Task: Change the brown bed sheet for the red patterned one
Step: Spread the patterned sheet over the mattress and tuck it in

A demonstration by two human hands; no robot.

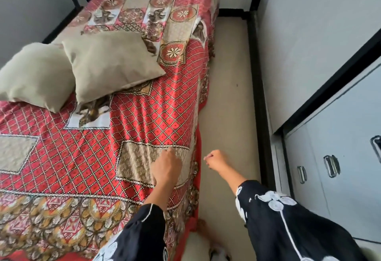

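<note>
Red sheet (144, 116) already spread, pillows (107, 64) on top; brown sheet not in view. Left hand (166, 168) down on sheet near edge, probably smoothing; fingers bent, grip on cloth unclear. Right hand (216, 161) over floor (226, 95), curled, empty.

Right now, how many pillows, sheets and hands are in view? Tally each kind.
Pillows: 2, the pillow by the wall and the pillow nearer the middle
Sheets: 1, the red patterned sheet
Hands: 2, the left hand and the right hand
Total: 5
</note>
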